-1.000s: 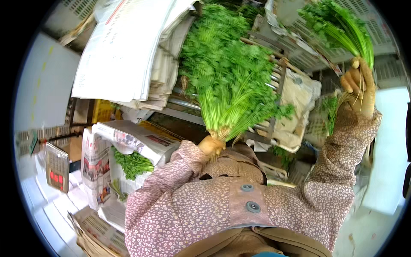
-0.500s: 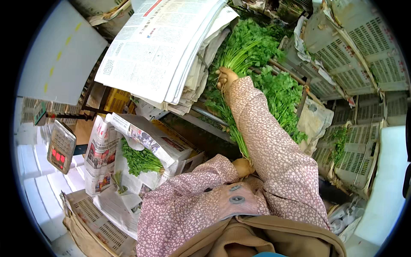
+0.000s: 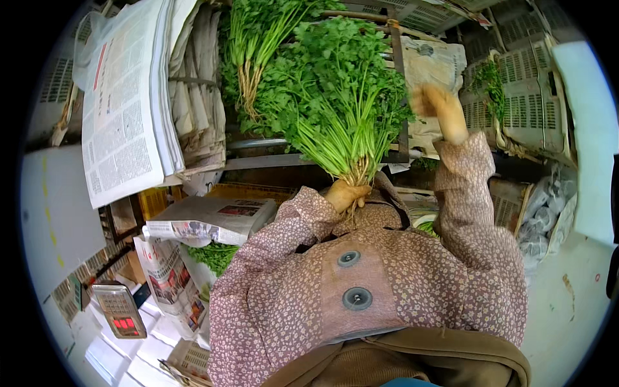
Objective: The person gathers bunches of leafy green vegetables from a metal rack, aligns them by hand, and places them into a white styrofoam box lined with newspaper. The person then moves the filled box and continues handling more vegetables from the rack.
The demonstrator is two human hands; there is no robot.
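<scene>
My left hand (image 3: 345, 195) is closed around the rooted base of a large bunch of coriander (image 3: 348, 119), just in front of my chest. Its leaves fan out away from me over the rack, and pale roots hang below the fingers. My right hand (image 3: 440, 108) is raised to the right of the leaves, apart from them. Motion smears its fingers, so I cannot make out their pose. Farther off, another bunch of coriander (image 3: 253, 64) lies with its roots toward me, beside a thick stack of newspapers (image 3: 129, 97).
A metal rack frame (image 3: 403, 97) bears the greens. To the left, newspaper-wrapped greens (image 3: 213, 257) sit near a scale display (image 3: 120, 309) with red digits. Slotted plastic crates (image 3: 525, 90) line the right, with clear plastic bags (image 3: 547, 209) below them.
My right hand has left the far bunch and swung right. My left hand, formerly low by my chest on stalk ends, now shows gripping a full bunch. The view has turned right.
</scene>
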